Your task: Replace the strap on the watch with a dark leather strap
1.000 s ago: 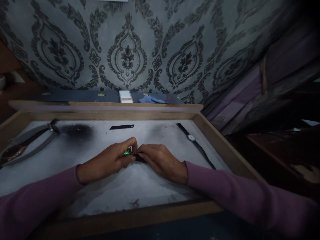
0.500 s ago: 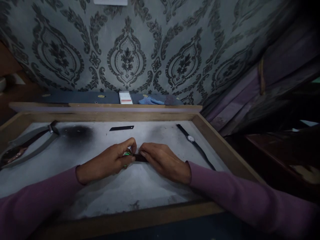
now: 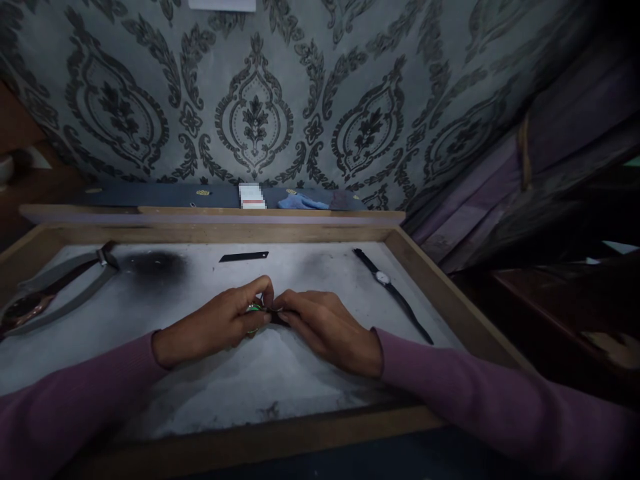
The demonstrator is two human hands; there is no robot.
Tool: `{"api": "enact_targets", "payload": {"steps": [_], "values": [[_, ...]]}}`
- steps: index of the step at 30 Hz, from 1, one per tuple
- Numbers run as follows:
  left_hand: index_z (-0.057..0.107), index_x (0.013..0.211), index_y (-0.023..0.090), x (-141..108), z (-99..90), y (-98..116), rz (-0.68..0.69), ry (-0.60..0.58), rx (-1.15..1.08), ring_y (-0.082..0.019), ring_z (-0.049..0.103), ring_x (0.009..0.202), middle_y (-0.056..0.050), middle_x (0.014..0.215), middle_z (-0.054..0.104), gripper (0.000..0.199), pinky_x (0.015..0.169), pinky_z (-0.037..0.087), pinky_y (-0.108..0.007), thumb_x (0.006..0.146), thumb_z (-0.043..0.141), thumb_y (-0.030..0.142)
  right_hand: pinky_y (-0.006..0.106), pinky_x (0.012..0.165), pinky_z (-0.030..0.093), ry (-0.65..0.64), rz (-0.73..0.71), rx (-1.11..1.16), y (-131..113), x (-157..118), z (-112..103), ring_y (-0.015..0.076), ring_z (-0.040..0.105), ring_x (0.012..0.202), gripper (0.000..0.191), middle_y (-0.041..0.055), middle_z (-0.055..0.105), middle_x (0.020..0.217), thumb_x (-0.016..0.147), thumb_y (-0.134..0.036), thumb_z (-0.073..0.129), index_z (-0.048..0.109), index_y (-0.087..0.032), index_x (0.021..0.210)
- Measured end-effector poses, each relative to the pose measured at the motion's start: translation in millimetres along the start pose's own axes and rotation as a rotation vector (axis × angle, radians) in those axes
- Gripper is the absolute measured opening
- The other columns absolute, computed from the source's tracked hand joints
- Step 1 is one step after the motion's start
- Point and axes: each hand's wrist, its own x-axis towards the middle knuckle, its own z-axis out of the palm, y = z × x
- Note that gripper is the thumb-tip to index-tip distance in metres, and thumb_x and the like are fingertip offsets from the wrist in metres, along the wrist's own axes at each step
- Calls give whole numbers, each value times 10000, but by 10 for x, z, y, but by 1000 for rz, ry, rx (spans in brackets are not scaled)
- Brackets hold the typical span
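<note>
My left hand [image 3: 213, 325] pinches a small round watch [image 3: 253, 309] with a green face, near the middle of the tray. A dark brown strap [image 3: 280, 321] runs from the watch towards the right. The fingers of my right hand [image 3: 333, 327] are closed on this strap, close beside my left fingertips. Part of the watch is hidden by my left fingers. Beyond the hands lies a flat black blade-shaped piece [image 3: 244, 257]. A watch with a white face and black strap [image 3: 404, 305] lies to the right of my right hand.
A wooden-rimmed tray [image 3: 220, 233] with a whitish floor surrounds everything. At its left lies a larger watch [image 3: 25, 307] with a grey and brown strap. Behind the rim are a white box [image 3: 251, 195] and a blue cloth [image 3: 303, 201], near the patterned wall.
My right fingers have shifted slightly on the strap, with the index finger and thumb now pinching nearer the watch. My left hand has barely moved.
</note>
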Motion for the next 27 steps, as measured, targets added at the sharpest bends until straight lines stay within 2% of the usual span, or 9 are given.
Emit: {"api": "enact_targets", "payload": {"steps": [3, 8, 13, 18, 23, 27], "values": [[389, 876, 224, 7, -1, -5, 0, 10, -2, -89, 386, 525, 79, 635, 443, 73, 498, 335, -206, 880, 461, 212, 269, 664, 433, -21, 20, -61, -32, -6, -2, 161, 604, 724, 166, 56, 672, 855, 954, -134, 382, 531, -170, 1017], [367, 868, 227, 11, -1, -24, -10, -2, -29, -84, 382, 506, 82, 637, 441, 97, 472, 336, -203, 891, 460, 218, 244, 607, 413, 0, 1, 13, -66, -28, 34, 145, 574, 683, 152, 61, 639, 852, 939, -106, 355, 481, -158, 1007], [363, 871, 228, -8, 3, -31, -29, -6, -34, -85, 393, 505, 78, 654, 452, 98, 468, 345, -208, 902, 456, 234, 235, 536, 358, 4, 32, -15, -69, -20, 17, 125, 470, 575, 128, 21, 561, 740, 924, -102, 326, 430, -176, 937], [352, 877, 233, -3, -2, -29, -24, -11, -28, -85, 390, 494, 88, 623, 434, 102, 472, 338, -210, 904, 450, 232, 270, 652, 431, 86, 29, 23, -17, 3, 4, 144, 533, 709, 170, 45, 589, 824, 930, -78, 338, 478, -175, 930], [363, 885, 231, 5, -4, -20, -28, -13, -33, -86, 383, 508, 83, 629, 435, 95, 477, 337, -209, 898, 457, 231, 297, 705, 447, 45, -18, -2, -16, 21, 10, 169, 540, 781, 226, 70, 609, 866, 929, -45, 353, 551, -144, 978], [364, 887, 232, 14, 1, -36, -23, -14, -45, -87, 382, 506, 80, 640, 430, 91, 463, 333, -202, 896, 455, 241, 319, 758, 443, 19, -43, -6, -34, 35, -3, 179, 540, 823, 171, 70, 619, 896, 928, -75, 421, 567, -152, 973]]}}
